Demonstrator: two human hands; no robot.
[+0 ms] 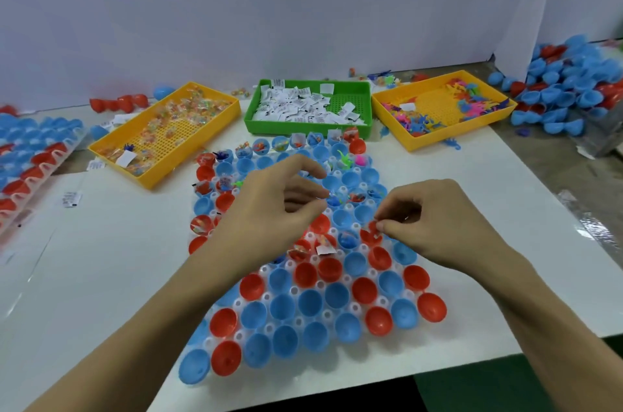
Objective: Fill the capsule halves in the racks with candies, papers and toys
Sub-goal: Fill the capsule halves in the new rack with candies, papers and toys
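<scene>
While the rack of red and blue capsule halves lay flat on the white worktop, cups opening upward, the right hand pinched a small red toy above one red half. The left hand hovered, fingers loosely curled, holding nothing visible. Printing on the papers in the green tray was unreadable.

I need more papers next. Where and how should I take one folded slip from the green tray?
Probably pinch a loose slip at the pile's right edge, from above. It lies almost alone on the green tray's bare mesh floor, so the grip should close on it without catching neighbours.
</scene>
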